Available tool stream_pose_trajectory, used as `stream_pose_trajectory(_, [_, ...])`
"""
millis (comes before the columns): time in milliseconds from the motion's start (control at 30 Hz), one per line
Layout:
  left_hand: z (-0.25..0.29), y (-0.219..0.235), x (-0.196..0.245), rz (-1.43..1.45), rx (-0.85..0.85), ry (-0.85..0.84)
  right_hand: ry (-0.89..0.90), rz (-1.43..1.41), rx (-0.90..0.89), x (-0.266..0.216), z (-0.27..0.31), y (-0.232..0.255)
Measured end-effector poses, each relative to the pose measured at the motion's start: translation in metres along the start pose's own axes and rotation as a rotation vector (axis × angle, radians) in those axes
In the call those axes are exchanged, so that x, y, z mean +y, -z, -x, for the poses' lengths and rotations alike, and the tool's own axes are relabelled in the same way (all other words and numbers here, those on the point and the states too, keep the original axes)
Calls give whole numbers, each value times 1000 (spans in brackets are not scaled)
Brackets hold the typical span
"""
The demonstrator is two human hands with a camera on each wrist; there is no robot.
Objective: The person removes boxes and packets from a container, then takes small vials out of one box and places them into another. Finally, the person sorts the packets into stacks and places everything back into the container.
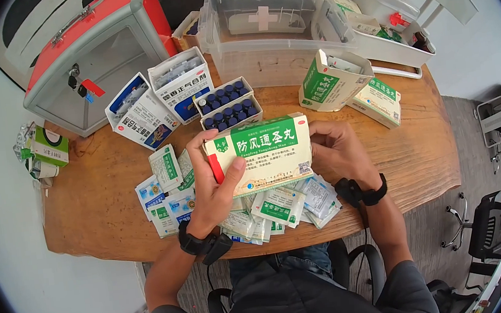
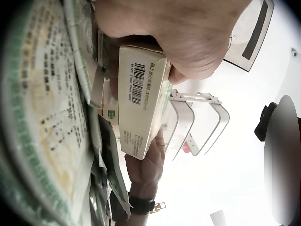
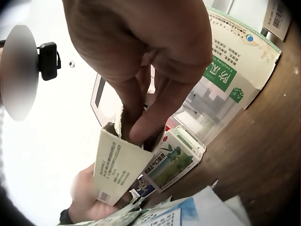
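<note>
A cream and green medicine box (image 1: 272, 163) is held above the table, its printed front tilted up. My left hand (image 1: 212, 188) grips its left end, thumb across the front. At its right end is my right hand (image 1: 341, 152), fingers bent. In the right wrist view, the right hand's (image 3: 146, 56) thumb and fingers pinch at the box's (image 3: 117, 167) torn, open end; the fingertips are partly hidden inside. The left wrist view shows the closed end of the box (image 2: 136, 103) with a barcode, under my left hand (image 2: 178, 33). Below lie many flat sachets (image 1: 278, 205).
Behind the held box stand a carton of dark-capped vials (image 1: 227, 105), two white-blue boxes (image 1: 183, 81) with packets and an open green box (image 1: 331, 84), another lying beside it (image 1: 377, 103). Farther back are a clear bin (image 1: 264, 51) and a red-silver cabinet (image 1: 113, 67).
</note>
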State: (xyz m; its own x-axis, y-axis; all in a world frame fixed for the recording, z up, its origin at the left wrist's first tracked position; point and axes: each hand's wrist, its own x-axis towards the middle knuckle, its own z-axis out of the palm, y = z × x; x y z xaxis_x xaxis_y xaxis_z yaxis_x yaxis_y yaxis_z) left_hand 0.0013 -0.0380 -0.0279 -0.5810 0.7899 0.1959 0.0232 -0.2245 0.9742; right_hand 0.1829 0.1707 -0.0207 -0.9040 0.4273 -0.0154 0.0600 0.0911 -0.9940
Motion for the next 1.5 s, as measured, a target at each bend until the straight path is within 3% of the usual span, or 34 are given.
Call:
stream_pose_trajectory(167, [-1, 6, -6, -3, 39, -24, 26, 2, 57, -21, 2, -10])
stream_pose_trajectory(267, [-2, 6, -3, 26, 114, -29, 90, -175, 71, -21, 1, -16])
stream_pose_trajectory(367, [0, 6, -3, -12, 121, -22, 242, -139, 105, -18, 1, -17])
stream_pose_trajectory(433, [-1, 7, -2, 3, 129, -27, 266, 127, -2, -21, 3, -8])
stream_pose_trajectory(567, [-1, 6, -2, 63, 167, -41, 299, 260, -4, -24, 2, -7])
stream_pose_trajectory(633, [-1, 7, -2, 68, 184, -30, 405, 237, 108, -27, 1, -16])
stream_pose_trajectory(733, [-1, 9, -4, 82, 200, -24, 324, 384, 60, -28, 6, -14])
stream_pose_trajectory(867, [-1, 10, -4, 91, 196, -44, 365, 491, 52, -26, 6, -16])
stream_pose_trajectory(1067, [-6, 12, -4, 122, 273, -128, 238, 305, 326, -32, 6, -9])
stream_pose_trajectory(1133, [-7, 16, -7, 104, 303, -127, 109, 450, 17, -40, 9, 0])
stream_pose_trajectory(1167, [-7, 18, -9, 87, 330, -124, 111, 450, 13, -40, 9, -1])
stream_pose_trajectory(1233, [-8, 20, -10, 82, 334, -130, 270, 684, -244, -35, 11, -8])
stream_pose_trajectory(1333, [-8, 20, -11, 62, 329, -138, 256, 879, -328, -25, 17, -24])
stream_pose_trajectory(1500, [-8, 19, -12, 33, 322, -146, 194, 985, -298, -17, 18, -31])
